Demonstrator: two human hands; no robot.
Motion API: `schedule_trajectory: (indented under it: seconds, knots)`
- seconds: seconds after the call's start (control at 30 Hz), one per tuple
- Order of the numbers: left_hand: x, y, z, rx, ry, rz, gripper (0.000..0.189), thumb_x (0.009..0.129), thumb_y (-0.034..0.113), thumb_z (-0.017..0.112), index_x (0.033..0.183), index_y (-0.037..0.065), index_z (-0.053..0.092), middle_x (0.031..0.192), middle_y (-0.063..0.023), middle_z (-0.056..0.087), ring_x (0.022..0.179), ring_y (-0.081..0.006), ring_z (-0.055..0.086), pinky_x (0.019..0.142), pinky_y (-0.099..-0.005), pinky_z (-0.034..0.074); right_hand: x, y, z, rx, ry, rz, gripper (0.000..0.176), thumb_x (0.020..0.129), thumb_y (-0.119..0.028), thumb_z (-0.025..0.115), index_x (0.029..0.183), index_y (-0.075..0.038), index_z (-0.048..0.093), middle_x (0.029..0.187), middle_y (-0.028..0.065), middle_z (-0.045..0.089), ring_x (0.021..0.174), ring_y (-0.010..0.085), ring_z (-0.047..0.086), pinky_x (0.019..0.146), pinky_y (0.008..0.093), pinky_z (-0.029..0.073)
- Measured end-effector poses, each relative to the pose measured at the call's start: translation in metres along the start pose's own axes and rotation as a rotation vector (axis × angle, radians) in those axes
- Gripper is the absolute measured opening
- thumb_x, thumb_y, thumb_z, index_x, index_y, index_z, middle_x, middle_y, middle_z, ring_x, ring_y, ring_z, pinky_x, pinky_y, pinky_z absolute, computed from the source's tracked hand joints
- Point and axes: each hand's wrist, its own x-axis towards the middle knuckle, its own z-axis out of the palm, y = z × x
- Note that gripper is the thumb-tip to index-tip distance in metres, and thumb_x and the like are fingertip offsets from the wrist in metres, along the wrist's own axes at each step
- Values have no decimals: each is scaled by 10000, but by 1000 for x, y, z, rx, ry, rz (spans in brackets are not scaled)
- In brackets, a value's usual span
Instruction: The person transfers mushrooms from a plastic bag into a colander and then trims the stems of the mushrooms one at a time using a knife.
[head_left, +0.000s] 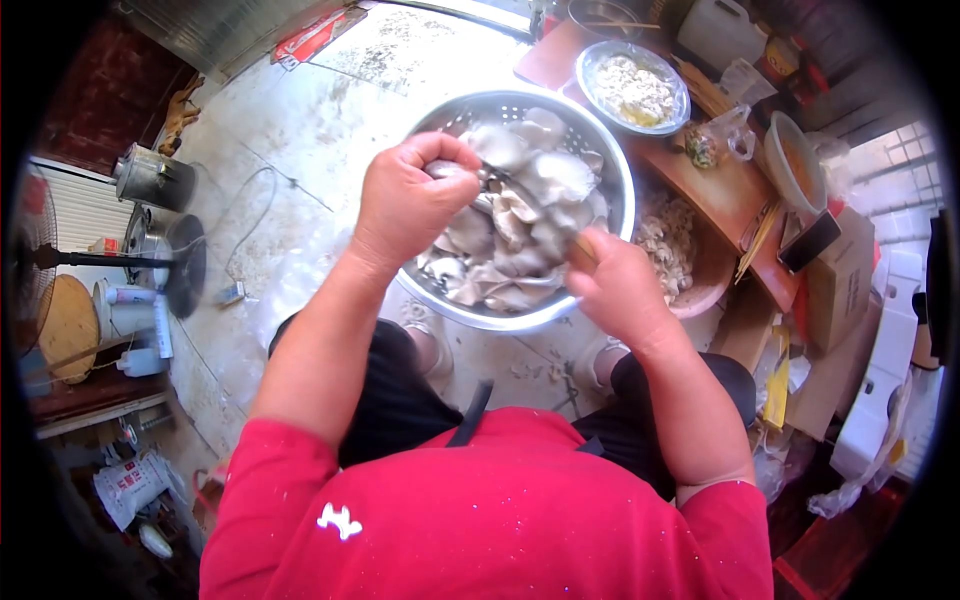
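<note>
Big round perforated steel colander (440, 115) on the grey concrete floor (330, 130), just beyond the person's knees; heaped with oyster mushrooms (545, 180), pale grey-white, caps broad and wavy-edged, damp-looking, stems whitish, pile up to about rim level. Left hand (410, 200) above the colander's near-left rim, fingers curled tight round one mushroom piece (447, 168), only a sliver showing past the knuckles; right hand (615, 285) at the colander's near-right rim, fisted on the wooden handle of a dark-bladed knife (530, 205); blade slants across the heap toward the left hand, tip just beside the held piece; contact there cannot be told.

Pink plastic basin (715, 285) on the floor, touching or just beside the colander's right side, partly tucked under the table edge; holds small torn whitish mushroom bits (668, 235).

Low brown wooden table (720, 190) beyond the basin; at its far-left corner a shallow metal bowl (590, 60) with a pale crumbly yellowish food (632, 88); near its right edge a tilted cream bowl with orange inside (795, 160); black phone (810, 242) at the near-right corner; clear plastic bags (725, 130) between the two bowls.

Black floor fan (185, 265) well apart, on the left.
</note>
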Motion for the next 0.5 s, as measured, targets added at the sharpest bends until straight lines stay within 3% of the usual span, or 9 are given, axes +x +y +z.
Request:
schedule_trajectory:
  seconds: [0.2,0.3,0.37,0.5]
  knots:
    - [-6,-1,18,-3,-57,52,124,721,37,629,832,31,685,686,47,594,621,-2,484,553,-166,392,5,-3,9,194,-53,67,195,748,-132,568,897,-16,616,814,218,639,786,381,623,716,424,494]
    - [-3,-3,19,-37,-40,-23,124,745,34,640,865,28,671,735,18,621,638,-31,534,587,-185,442,5,-4,12,302,-53,95,200,754,-131,578,909,-16,630,794,192,644,744,325,635,715,383,497]
    - [1,-9,18,-447,-16,-145,128,777,31,650,905,26,641,814,-33,655,663,-91,599,639,-227,508,4,-4,12,365,-45,93,241,781,-127,627,973,19,638,781,121,653,700,176,603,658,324,481]
    - [6,-14,13,-716,28,-238,119,803,2,630,916,31,605,878,-95,678,692,-160,643,679,-277,553,2,-11,5,385,-77,119,228,782,-125,631,963,13,644,783,105,653,696,158,593,647,309,475]
